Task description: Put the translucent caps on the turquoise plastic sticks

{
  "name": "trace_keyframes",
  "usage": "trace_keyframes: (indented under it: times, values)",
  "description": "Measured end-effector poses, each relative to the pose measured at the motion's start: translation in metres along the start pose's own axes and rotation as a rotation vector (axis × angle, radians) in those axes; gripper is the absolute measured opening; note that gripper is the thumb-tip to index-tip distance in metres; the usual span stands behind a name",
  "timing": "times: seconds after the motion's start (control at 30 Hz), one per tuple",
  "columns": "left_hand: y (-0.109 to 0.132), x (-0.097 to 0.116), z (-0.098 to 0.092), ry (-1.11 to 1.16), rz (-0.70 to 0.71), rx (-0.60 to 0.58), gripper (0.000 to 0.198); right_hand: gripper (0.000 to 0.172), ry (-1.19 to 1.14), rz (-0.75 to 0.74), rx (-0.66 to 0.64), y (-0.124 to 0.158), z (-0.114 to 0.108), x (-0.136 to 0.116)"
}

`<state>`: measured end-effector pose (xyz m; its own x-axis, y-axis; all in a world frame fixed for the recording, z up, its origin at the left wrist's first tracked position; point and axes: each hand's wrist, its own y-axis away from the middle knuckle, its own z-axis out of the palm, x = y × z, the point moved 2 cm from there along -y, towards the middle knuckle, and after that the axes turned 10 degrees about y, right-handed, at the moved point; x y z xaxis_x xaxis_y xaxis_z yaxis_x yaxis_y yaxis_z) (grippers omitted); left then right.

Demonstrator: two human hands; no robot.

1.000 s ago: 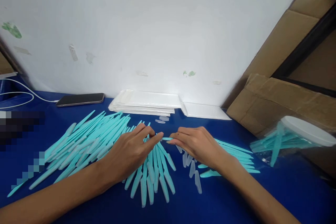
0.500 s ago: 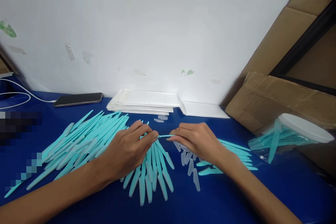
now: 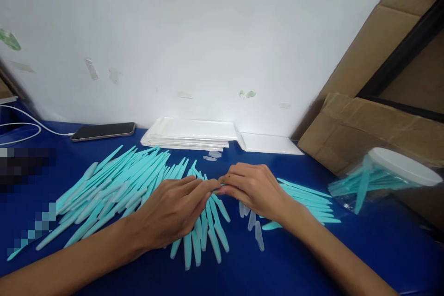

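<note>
My left hand [image 3: 176, 208] and my right hand [image 3: 255, 189] meet fingertip to fingertip above the table, both pinched on a thin turquoise eyebrow razor [image 3: 218, 188]. Fingers hide nearly all of that razor. Beneath and in front of my left hand, capped razors [image 3: 210, 226] fan out. Several loose translucent blade caps [image 3: 259, 236] lie below my right hand, which covers some of them. Beyond my right wrist is a smaller row of turquoise razors [image 3: 308, 201]. A large heap of capped razors [image 3: 118, 189] spreads left of my left hand.
White flat packs [image 3: 194, 129] are stacked against the wall, with a few clear caps [image 3: 214, 153] before them. A phone [image 3: 103, 131] on a white cable lies back left. On the right, a white-lidded clear jar [image 3: 374, 182] of razors stands by cardboard [image 3: 367, 134].
My hands have come together: the left shifted right and slightly down, the right slightly left. The razor stretch visible between them is now almost covered.
</note>
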<state>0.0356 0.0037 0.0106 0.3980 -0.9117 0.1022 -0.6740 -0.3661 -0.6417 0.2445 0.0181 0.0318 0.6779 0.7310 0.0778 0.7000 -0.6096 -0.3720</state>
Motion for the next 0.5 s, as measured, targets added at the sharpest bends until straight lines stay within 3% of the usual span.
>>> trace_keyframes:
  times: [0.17,0.3,0.4,0.5]
  values:
    - [0.004,-0.004,-0.004,-0.053,0.014,0.0,0.014,0.039,0.045,0.189,0.035,0.0,-0.001,0.015]
    - [0.004,-0.004,-0.006,-0.112,-0.033,-0.028,0.02,0.033,0.134,0.288,-0.013,0.003,0.002,0.037]
    - [0.003,-0.001,-0.007,-0.067,-0.09,-0.06,0.022,0.031,0.145,0.379,-0.039,0.011,-0.003,0.062]
    - [0.003,0.001,-0.006,-0.012,-0.125,-0.097,0.027,0.033,0.079,0.534,-0.154,0.026,-0.009,0.096]
